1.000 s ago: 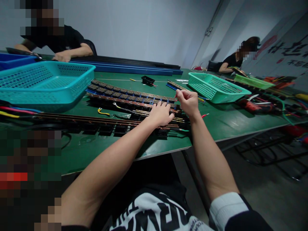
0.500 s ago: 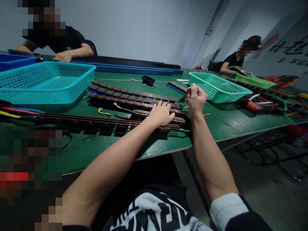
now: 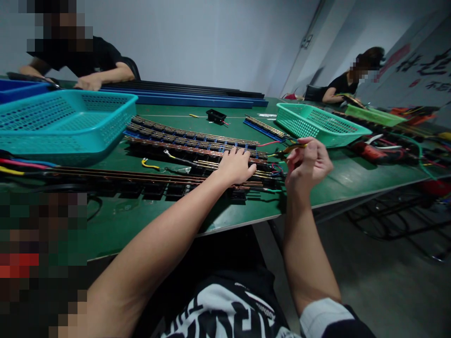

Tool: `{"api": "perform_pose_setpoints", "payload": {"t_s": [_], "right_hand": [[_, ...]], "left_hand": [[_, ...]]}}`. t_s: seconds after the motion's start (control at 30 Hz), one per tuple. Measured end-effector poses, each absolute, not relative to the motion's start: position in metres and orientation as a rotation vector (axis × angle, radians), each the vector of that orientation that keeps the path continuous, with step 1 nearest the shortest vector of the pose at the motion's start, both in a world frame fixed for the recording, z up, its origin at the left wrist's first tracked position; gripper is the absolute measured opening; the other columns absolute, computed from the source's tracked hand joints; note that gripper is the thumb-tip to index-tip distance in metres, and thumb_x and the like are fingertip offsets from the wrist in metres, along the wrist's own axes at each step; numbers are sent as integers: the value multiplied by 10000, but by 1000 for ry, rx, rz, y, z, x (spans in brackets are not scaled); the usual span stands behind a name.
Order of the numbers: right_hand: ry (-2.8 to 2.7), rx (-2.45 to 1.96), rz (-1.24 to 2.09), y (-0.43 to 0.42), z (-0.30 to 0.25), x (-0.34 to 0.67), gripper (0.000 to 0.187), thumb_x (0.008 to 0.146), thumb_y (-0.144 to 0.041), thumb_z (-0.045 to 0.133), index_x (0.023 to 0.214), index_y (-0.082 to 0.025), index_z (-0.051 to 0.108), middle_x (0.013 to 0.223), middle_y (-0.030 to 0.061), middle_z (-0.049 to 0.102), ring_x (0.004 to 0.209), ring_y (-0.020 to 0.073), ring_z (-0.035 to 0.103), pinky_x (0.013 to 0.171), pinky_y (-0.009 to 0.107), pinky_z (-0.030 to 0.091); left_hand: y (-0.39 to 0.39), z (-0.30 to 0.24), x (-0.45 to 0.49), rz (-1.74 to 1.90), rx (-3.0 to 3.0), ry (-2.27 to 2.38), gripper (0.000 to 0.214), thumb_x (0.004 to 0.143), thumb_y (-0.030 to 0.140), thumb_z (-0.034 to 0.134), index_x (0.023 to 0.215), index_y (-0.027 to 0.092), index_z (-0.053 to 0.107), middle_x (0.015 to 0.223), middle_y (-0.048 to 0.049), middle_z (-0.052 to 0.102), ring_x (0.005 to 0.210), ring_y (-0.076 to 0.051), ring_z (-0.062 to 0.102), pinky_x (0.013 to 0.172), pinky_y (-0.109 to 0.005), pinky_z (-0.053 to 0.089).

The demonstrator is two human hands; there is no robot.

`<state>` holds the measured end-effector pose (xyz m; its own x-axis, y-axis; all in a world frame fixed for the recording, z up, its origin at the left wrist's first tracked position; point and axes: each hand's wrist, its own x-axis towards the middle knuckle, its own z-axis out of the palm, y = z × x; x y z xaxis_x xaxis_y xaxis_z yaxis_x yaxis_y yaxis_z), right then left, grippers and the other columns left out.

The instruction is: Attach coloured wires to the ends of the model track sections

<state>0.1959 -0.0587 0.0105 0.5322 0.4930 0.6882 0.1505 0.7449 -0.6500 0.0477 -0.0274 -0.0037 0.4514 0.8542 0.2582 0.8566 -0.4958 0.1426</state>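
My left hand (image 3: pixel 235 166) lies flat with fingers spread across copper-coloured rails in black holders (image 3: pixel 197 164) on the green table. Past its fingertips, several curved rail strips with blue holders (image 3: pixel 169 136) lie side by side. My right hand (image 3: pixel 310 162) is closed in a pinch on a slim yellow-and-dark tool (image 3: pixel 295 147), whose exact kind I cannot make out. Its dark tip points left toward the rail ends, close to a green wire (image 3: pixel 270 155). Red and blue wires (image 3: pixel 275 168) stick out from the rail ends between my hands.
A turquoise basket (image 3: pixel 105 124) stands on the left, a mint-green basket (image 3: pixel 317 129) on the right beside a red-handled tool (image 3: pixel 378 151). A short blue rail piece (image 3: pixel 262 128) and a black box (image 3: pixel 215 116) lie beyond the strips. Two people sit across the table.
My right hand has moved right and slightly toward me with the slim tool, and its other fingers have loosened. Wires at the rail ends now show. My left hand has stayed in place.
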Motion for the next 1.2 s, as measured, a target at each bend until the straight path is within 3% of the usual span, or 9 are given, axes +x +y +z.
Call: {"api": "perform_pose_setpoints", "payload": {"t_s": [0.27, 0.43, 0.77, 0.97, 1.2], "right_hand": [[-1123, -833, 199, -54, -8, 197, 323, 900, -494, 611, 802, -189, 653, 535, -60, 537, 447, 75, 503, 447, 220, 371], [-1126, -847, 96, -57, -11, 195, 280, 900, -465, 619, 905, -188, 659, 599, -48, 594, 482, 81, 539, 503, 231, 430], [-1307, -957, 26, -61, -12, 197, 343, 924, -379, 569, 662, -175, 653, 528, -40, 526, 456, 66, 435, 467, 220, 340], [-1749, -983, -90, -62, -18, 199, 261, 869, -310, 623, 669, -177, 725, 485, -39, 534, 430, 63, 407, 463, 220, 334], [-1548, -1041, -52, -62, -19, 197, 252, 890, -360, 610, 758, -177, 722, 555, -31, 589, 463, 75, 453, 484, 225, 365]], "left_hand": [[-28, -3, 48, -470, -2668, -1579, 467, 998, 446, 405, 1283, 130, 597, 1464, -146, 560, 1372, -325, 459, 1102, -481, 408], [-28, -3, 48, -467, -2673, -1579, 469, 1000, 447, 404, 1281, 126, 599, 1469, -150, 553, 1381, -331, 452, 1106, -489, 403], [-27, -5, 48, -464, -2665, -1569, 494, 1002, 456, 398, 1299, 114, 594, 1465, -154, 557, 1370, -341, 458, 1109, -494, 397], [-29, -3, 48, -458, -2660, -1574, 497, 1013, 456, 377, 1304, 116, 595, 1474, -149, 553, 1371, -335, 460, 1109, -484, 398], [-29, -3, 48, -454, -2659, -1578, 525, 1008, 472, 382, 1333, 107, 576, 1484, -153, 543, 1390, -348, 443, 1123, -500, 385]]}}
